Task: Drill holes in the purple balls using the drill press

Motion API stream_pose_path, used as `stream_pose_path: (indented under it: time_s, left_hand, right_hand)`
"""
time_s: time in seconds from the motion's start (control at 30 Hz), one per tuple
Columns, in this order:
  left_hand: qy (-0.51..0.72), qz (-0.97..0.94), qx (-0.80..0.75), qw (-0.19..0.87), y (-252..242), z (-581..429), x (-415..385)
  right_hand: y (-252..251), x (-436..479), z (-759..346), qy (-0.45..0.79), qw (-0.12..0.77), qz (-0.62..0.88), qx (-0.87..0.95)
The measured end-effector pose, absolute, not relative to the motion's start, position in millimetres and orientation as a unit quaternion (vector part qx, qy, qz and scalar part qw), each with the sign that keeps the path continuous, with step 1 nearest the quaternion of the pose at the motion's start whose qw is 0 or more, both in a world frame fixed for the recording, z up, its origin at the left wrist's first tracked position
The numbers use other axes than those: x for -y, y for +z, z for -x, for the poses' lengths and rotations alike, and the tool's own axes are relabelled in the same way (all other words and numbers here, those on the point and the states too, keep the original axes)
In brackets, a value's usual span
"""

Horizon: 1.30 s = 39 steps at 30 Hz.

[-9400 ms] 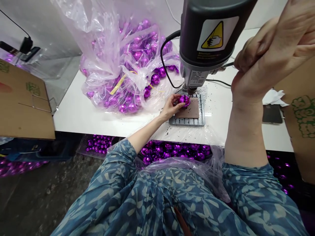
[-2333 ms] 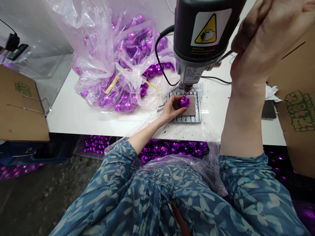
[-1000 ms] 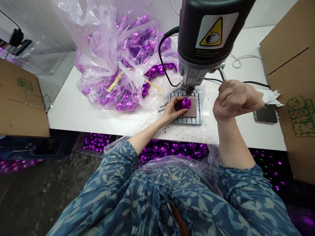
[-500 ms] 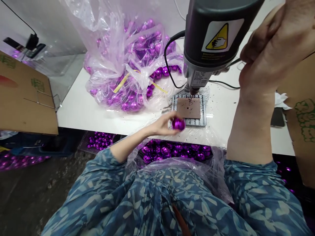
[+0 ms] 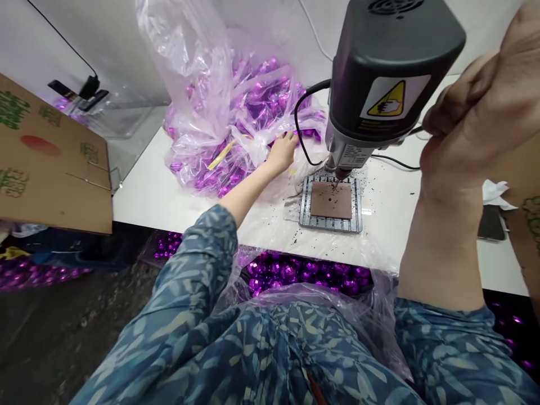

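Note:
My left hand (image 5: 283,152) reaches to the mouth of a clear plastic bag (image 5: 192,121) full of shiny purple faceted balls (image 5: 264,101). Its fingers curl downward close together among the balls, and the tips are hidden, so I cannot make out what they hold. High on the right, my right hand (image 5: 468,107) is closed in a fist around the drill press handle (image 5: 415,130), which is mostly covered by the fingers. Between the hands stands the black drill press (image 5: 392,62). Its bit (image 5: 335,184) points down above a brown board (image 5: 331,201) with a small hole.
Under the board lies a slotted metal base (image 5: 356,216), with dark shavings scattered around. An open bag of purple balls (image 5: 310,273) sits at the table's front edge by my lap. Cardboard boxes (image 5: 63,163) flank both sides. A phone (image 5: 491,224) and tissue (image 5: 495,192) lie right.
My left hand has moved away from the board, back and slightly left to the plastic bag; the purple ball it held is no longer visible in it. My right hand keeps its grip on the handle.

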<state>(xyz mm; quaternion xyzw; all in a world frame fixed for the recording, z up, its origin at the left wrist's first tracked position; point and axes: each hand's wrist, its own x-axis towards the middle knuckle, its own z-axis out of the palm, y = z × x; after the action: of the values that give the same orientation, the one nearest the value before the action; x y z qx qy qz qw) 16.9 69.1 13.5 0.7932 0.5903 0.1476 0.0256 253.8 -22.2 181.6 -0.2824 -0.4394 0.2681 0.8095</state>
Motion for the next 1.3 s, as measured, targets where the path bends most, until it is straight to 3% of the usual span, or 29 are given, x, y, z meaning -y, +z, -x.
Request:
stream_pose_path:
  time_s: [0.13,0.4,0.63,0.7,0.8,0.87,0.97,1.07,1.3]
  left_hand:
    - [0.101,-0.814,-0.571,0.032,-7.4,-20.3,-127.6]
    - [0.102,-0.782,-0.612,0.066,-25.0,-5.0,-122.2]
    - [0.231,-0.713,-0.633,0.194,-8.0,-9.3,-111.9]
    - [0.329,-0.651,-0.629,0.268,-4.4,-10.9,-100.1]
    - [0.449,-0.481,-0.591,0.467,-1.2,-7.5,-65.8]
    - [0.463,-0.384,-0.548,0.582,0.2,-2.1,-34.9]
    - [0.459,-0.314,-0.498,0.665,-0.8,2.8,10.4]
    - [0.453,-0.342,-0.467,0.678,-9.3,-4.4,39.8]
    - [0.485,-0.483,-0.418,0.598,-45.6,-46.0,45.2]
  right_hand:
    - [180.4,24.9,-255.8,0.251,0.806,0.259,0.470]
    - [181.2,26.1,-253.2,0.238,0.806,0.270,0.470]
    - [178.4,21.8,-254.2,0.235,0.815,0.258,0.462]
    - [177.6,20.7,-255.0,0.231,0.816,0.255,0.465]
    - [178.3,21.4,-254.4,0.227,0.810,0.260,0.473]
    - [179.1,22.9,-253.4,0.225,0.806,0.266,0.479]
    - [179.8,24.2,-253.1,0.235,0.798,0.277,0.481]
    - [180.2,22.7,-254.1,0.259,0.794,0.302,0.460]
    - [180.5,14.9,-251.7,0.249,0.801,0.300,0.455]
